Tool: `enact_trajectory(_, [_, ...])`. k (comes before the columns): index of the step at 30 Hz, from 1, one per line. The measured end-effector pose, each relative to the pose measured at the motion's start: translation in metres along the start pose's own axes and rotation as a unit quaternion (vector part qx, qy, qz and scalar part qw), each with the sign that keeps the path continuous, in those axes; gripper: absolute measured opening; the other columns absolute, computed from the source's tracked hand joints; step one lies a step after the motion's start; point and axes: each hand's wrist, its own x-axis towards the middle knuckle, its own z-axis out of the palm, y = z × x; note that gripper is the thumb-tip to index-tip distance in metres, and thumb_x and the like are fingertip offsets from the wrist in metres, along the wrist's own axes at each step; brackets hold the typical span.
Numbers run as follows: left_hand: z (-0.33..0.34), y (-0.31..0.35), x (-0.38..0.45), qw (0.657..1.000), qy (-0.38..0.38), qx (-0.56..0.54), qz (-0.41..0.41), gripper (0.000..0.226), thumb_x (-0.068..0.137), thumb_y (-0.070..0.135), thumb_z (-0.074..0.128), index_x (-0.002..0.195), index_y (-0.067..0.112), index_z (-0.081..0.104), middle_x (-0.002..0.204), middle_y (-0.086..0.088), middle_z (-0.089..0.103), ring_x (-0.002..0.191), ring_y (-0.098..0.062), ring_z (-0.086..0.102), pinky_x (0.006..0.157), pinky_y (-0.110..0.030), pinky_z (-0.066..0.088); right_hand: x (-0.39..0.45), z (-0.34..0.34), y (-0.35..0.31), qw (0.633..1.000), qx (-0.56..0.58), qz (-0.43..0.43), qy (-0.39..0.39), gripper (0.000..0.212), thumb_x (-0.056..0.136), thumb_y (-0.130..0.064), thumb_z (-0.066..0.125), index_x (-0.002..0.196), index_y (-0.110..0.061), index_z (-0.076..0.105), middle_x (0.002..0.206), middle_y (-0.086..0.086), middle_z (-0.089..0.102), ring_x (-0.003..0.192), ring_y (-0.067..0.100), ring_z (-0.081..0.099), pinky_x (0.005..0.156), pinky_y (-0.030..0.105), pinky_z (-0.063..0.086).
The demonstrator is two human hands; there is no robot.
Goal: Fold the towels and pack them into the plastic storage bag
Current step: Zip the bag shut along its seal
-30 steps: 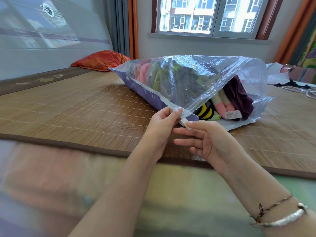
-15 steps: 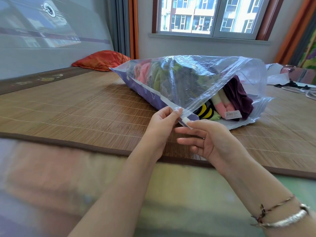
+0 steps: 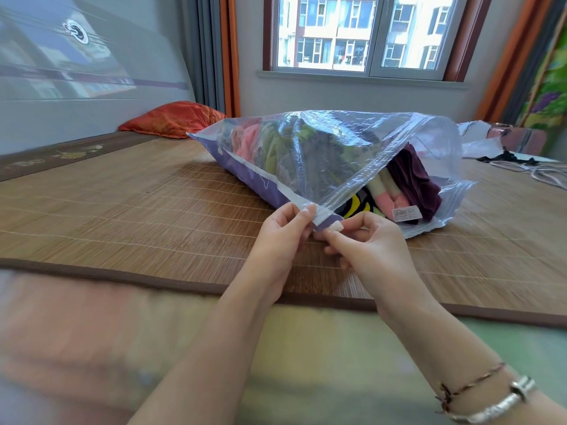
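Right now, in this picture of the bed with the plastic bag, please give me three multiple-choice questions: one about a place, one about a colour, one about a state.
1. Where does the orange-red pillow lie?
A. at the far left, by the wall
B. inside the bag
C. under the window sill

2. What colour is the folded towel nearest the open mouth of the clear plastic storage bag?
A. white
B. dark purple
C. blue

3. What is the left hand doing?
A. lying flat on the woven bamboo mat
B. holding a towel
C. pinching the bag's near corner

Answers:
1 A, it rests against the wall, apart from the bag.
2 B, dark purple cloth shows at the opening.
3 C, thumb and fingers close on the corner, while the right hand pinches the small white slider.
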Motion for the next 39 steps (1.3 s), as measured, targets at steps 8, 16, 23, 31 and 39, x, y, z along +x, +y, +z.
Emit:
enact_trajectory(8, [-0.001, 0.0, -0.001, 1.0, -0.013, -0.001, 0.013, 0.037, 0.095, 0.022, 0.056, 0.058, 0.025, 0.056, 0.056, 0.006, 0.042, 0.056, -0.008, 0.036, 0.061, -0.024, 0.032, -0.002, -0.001, -0.001, 1.0, -0.015, -0.01, -0.02, 0.009, 0.084, -0.013, 0.071, 0.079, -0.006, 0.07, 0.068, 0.008, 0.073, 0.045, -0.002, 0.052, 0.044, 0.009, 0.035])
enact_trajectory(16, [-0.002, 0.0, -0.004, 0.999, -0.038, -0.002, 0.025, 0.042, 0.096, 0.019, 0.054, 0.055, 0.027, 0.052, 0.053, 0.012, 0.045, 0.055, -0.004, 0.041, 0.059, -0.016, 0.037, 0.002, 0.001, 0.001, 0.995, 0.061, 0.067, -0.037, 0.013, 0.085, -0.013, 0.07, 0.079, -0.002, 0.07, 0.063, 0.007, 0.07, 0.046, 0.005, 0.042, 0.04, 0.017, 0.035])
enact_trajectory(23, [-0.001, 0.003, -0.003, 0.999, -0.031, -0.021, 0.002, 0.03, 0.097, 0.014, 0.052, 0.067, 0.015, 0.052, 0.049, 0.013, 0.049, 0.052, -0.001, 0.046, 0.064, -0.019, 0.041, 0.009, 0.007, 0.003, 0.969, 0.2, 0.141, -0.021, 0.015, 0.08, -0.009, 0.073, 0.083, 0.004, 0.066, 0.058, 0.006, 0.066, 0.045, 0.003, 0.047, 0.039, 0.013, 0.037])
enact_trajectory(31, [-0.008, 0.004, -0.001, 1.0, -0.021, 0.009, -0.012, 0.015, 0.094, 0.008, 0.051, 0.08, 0.004, 0.053, 0.06, -0.005, 0.039, 0.047, -0.001, 0.04, 0.06, -0.016, 0.036, 0.026, 0.01, 0.002, 0.94, 0.243, 0.236, -0.027, 0.015, 0.08, -0.006, 0.072, 0.087, 0.002, 0.062, 0.055, 0.007, 0.057, 0.038, 0.003, 0.044, 0.032, 0.012, 0.031])
enact_trajectory(39, [-0.014, 0.007, -0.002, 0.998, -0.006, 0.065, -0.01, 0.032, 0.095, 0.011, 0.05, 0.063, 0.012, 0.05, 0.061, -0.005, 0.041, 0.048, -0.002, 0.039, 0.063, -0.023, 0.032, 0.029, 0.015, 0.003, 0.914, 0.292, 0.276, -0.061, 0.011, 0.084, -0.008, 0.069, 0.08, -0.003, 0.06, 0.055, 0.006, 0.056, 0.044, 0.004, 0.046, 0.036, 0.011, 0.03])
